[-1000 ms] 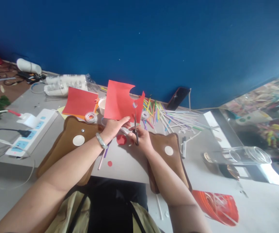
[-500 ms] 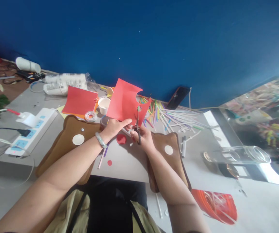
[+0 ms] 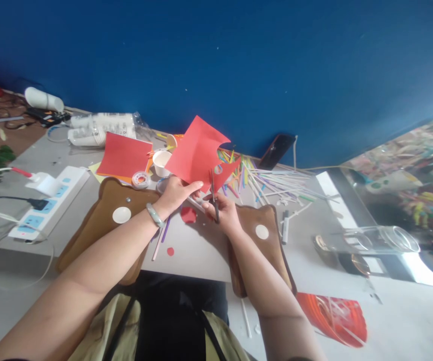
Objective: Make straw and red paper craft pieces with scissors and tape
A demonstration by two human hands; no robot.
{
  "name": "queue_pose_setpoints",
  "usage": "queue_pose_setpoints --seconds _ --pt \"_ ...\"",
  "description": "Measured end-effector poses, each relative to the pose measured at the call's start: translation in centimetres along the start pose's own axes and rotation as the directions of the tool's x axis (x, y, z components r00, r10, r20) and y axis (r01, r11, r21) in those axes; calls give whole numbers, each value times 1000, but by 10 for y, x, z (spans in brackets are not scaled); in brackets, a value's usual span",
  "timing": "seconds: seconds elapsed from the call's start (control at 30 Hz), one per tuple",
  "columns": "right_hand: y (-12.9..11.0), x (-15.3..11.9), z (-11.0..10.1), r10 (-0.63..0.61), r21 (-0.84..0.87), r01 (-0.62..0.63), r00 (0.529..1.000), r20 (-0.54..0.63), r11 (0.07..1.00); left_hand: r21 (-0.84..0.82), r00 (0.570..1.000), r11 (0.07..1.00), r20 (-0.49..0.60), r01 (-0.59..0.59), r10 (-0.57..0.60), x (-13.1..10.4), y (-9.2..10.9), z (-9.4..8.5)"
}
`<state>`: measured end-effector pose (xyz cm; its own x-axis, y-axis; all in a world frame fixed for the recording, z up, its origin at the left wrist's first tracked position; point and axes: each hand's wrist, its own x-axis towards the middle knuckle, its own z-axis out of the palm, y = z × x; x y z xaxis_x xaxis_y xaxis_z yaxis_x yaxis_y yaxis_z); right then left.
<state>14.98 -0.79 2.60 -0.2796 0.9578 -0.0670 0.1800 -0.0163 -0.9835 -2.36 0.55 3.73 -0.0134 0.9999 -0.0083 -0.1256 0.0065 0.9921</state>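
My left hand [image 3: 180,194] pinches the lower edge of a red paper sheet [image 3: 197,153], its thumb lying on top. The sheet is raised above the table, and curved pieces are cut out of its right side. My right hand [image 3: 224,213] is closed around the handles of a pair of scissors [image 3: 213,196], whose blades point away from me and meet the paper at its lower right. Below my hands, a red paper cutout [image 3: 188,215] and a smaller red scrap [image 3: 170,251] lie on the table.
A white paper cup [image 3: 161,163], a tape roll [image 3: 141,180] and more red paper [image 3: 126,155] lie to the left. Many colored sticks [image 3: 276,181] spread behind at right. A power strip [image 3: 50,203] sits far left, a clear jar [image 3: 380,239] at right. Brown mats [image 3: 257,250] flank my arms.
The red paper has turned and shifted slightly to the right with my left hand. The strip at its right side now leans further outward from the scissors.
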Motion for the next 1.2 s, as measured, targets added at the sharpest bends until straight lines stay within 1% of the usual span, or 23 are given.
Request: queue_pose_setpoints --seconds 0.13,0.3,0.5,0.57,0.6,0.77,0.87,1.0,1.2 --pt "-1 0 0 17 11 -17 1000 15 1000 -40 1000 999 11 -16 17 3 -1 -1" --pt "-3 -1 1 26 8 -26 1000 17 1000 -73 998 995 17 -64 66 5 -2 -2" --pt "0 0 2 52 30 -53 998 28 998 -154 996 984 -48 -87 80 7 -3 1" --pt "1 1 2 53 38 -54 998 29 998 -159 994 982 -55 -100 92 7 -4 2" --pt "1 1 3 52 37 -53 998 28 998 -152 994 983 -47 -107 101 7 -5 2" --pt "1 0 3 37 26 -38 999 26 999 -78 985 985 69 -155 160 4 -8 1" --pt "0 0 2 35 33 -37 999 37 999 -41 988 990 73 -137 139 4 -10 1" --pt "-1 1 1 36 36 -37 999 41 999 -43 991 994 78 -104 107 3 -8 0" --pt "-1 1 1 38 47 -40 998 40 998 -44 986 992 107 -120 124 3 -4 -1"
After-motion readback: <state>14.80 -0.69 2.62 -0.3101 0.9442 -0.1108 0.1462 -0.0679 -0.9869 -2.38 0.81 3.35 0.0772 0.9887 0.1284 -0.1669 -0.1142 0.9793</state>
